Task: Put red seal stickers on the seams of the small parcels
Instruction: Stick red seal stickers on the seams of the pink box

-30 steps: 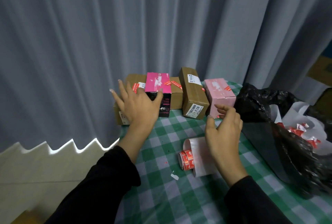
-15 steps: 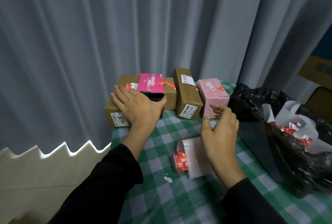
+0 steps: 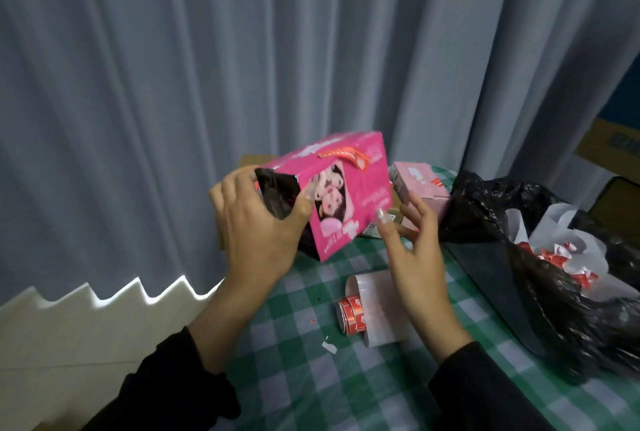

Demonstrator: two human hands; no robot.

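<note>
Magenta parcel (image 3: 349, 195), frame centre, is tilted above the checked tablecloth (image 3: 311, 378). My left hand (image 3: 256, 233) grips its black end. My right hand (image 3: 415, 250) is spread beside it, holding nothing. Half a second ago the parcel stood in the row.

It is dim in here, everything under a cool grey-blue cast. The one strong light is a jagged bright strip (image 3: 149, 295) along the hem of the curtain (image 3: 173, 84), where light leaks in from behind. The curtain's folds carry only soft, low-contrast shading, and nothing throws a hard shadow. The pink box (image 3: 349, 198) is smeared by motion and its print is unreadable. The left hand (image 3: 256, 233) gripping it and the right hand (image 3: 415, 257) are soft-edged too. The black bag (image 3: 491, 216) shows a dull sheen on its creases and blurs toward the lower right. Toward the corners the curtain folds lean and fan outward. The checked cloth (image 3: 311, 378) is grainy.
</note>
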